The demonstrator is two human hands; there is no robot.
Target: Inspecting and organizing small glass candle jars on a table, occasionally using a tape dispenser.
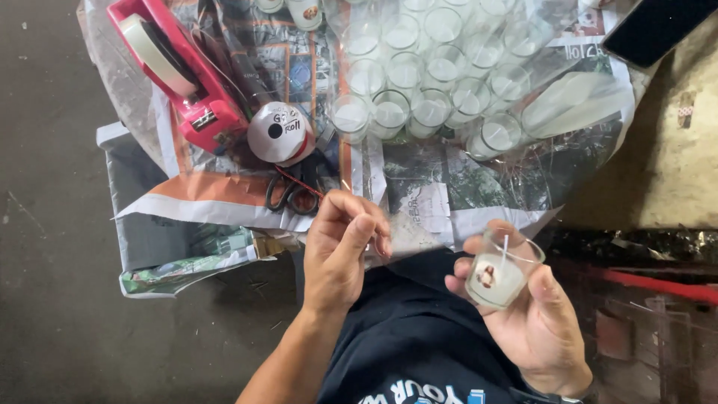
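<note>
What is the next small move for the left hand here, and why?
Probably bring the left hand over to the glass candle in the right hand and pinch its wick: the wick stands free, and the pinched fingers hover beside it.

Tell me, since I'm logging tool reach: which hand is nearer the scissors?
Left. The left hand sits just below the scissors; the right hand is farther off, holding a glass candle.

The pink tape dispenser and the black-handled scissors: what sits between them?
In the head view, a white roll of ribbon lies on the newspaper between the pink tape dispenser and the black-handled scissors.
</note>
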